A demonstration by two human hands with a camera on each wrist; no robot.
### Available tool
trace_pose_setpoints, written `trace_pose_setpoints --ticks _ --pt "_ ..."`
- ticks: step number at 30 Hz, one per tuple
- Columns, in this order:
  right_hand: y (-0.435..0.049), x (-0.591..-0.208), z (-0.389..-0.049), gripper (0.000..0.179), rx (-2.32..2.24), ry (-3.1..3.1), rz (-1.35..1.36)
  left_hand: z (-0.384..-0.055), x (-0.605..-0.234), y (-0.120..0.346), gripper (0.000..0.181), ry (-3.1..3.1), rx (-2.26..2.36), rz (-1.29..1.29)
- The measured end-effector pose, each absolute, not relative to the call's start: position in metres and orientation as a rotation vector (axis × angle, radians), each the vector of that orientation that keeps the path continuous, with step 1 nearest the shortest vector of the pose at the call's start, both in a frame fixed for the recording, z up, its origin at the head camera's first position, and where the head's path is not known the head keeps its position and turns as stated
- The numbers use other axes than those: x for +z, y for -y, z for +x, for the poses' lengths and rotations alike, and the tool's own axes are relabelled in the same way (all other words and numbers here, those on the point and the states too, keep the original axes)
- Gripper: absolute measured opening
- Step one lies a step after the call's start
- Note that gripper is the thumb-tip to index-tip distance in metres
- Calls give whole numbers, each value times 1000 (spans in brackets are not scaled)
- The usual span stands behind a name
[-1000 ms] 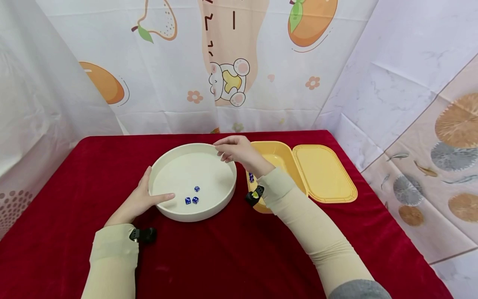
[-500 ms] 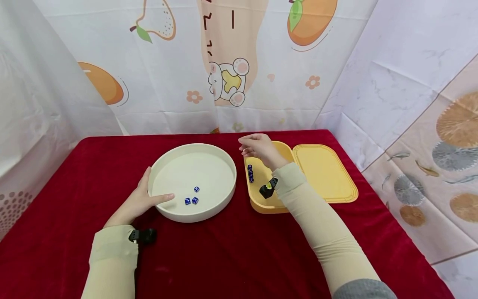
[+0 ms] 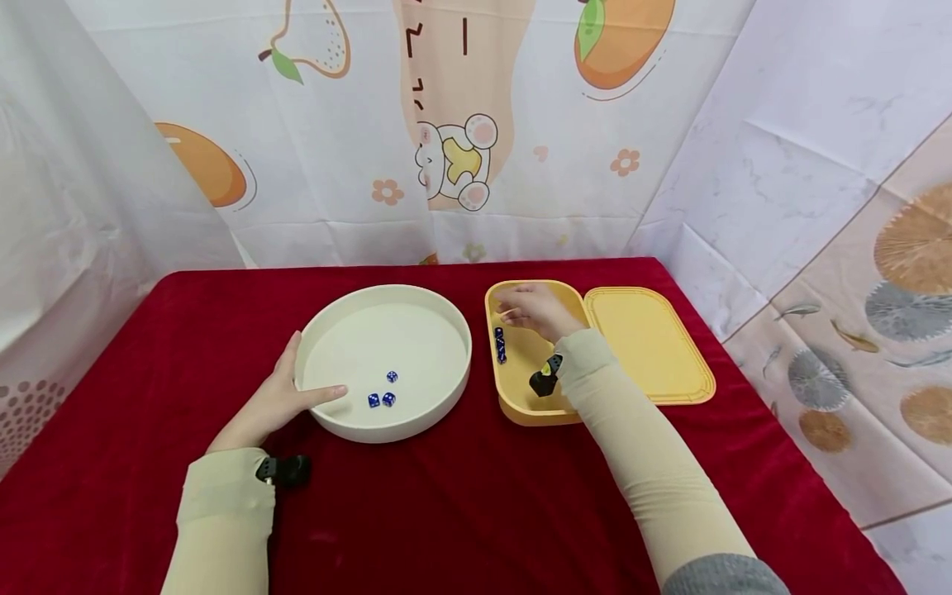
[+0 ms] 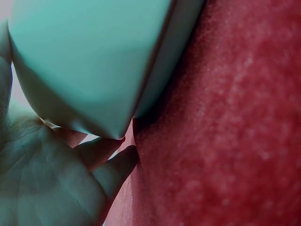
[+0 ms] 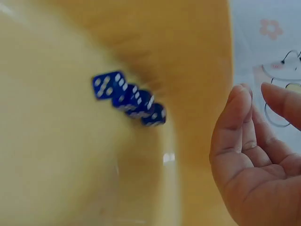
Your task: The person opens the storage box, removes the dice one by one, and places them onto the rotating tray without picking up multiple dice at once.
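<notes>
My left hand holds the near left side of a round white tray, thumb over the rim and fingers along the outer wall. In the left wrist view, fingers lie against the tray's outer side. Three blue dice with white dots lie in the tray. My right hand is over the far part of a yellow box. A gap shows between its thumb and bent fingers, with nothing visible there. Several blue dice form a row along the box's left wall.
The yellow lid lies flat against the right side of the box. A red cloth covers the table. Behind the table hangs a white printed curtain.
My right hand has moved from above the tray's right rim rightward to the yellow box, then lower over it. The row of dice there has come into fuller view. My left hand stays put.
</notes>
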State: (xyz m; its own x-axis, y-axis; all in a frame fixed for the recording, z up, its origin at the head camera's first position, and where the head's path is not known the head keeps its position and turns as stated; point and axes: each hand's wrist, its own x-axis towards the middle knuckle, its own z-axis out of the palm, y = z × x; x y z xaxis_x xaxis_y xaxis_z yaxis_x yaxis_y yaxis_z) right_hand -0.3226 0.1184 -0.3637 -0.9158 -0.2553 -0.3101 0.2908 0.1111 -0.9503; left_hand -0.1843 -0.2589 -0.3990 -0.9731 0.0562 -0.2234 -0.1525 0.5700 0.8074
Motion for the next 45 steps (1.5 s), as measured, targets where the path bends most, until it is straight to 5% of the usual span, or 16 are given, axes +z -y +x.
trace_pose_setpoints --ticks 45 --pt "-130 -395 -324 39 -1589 -2085 15 -184 -399 258 128 -2541 1411 -95"
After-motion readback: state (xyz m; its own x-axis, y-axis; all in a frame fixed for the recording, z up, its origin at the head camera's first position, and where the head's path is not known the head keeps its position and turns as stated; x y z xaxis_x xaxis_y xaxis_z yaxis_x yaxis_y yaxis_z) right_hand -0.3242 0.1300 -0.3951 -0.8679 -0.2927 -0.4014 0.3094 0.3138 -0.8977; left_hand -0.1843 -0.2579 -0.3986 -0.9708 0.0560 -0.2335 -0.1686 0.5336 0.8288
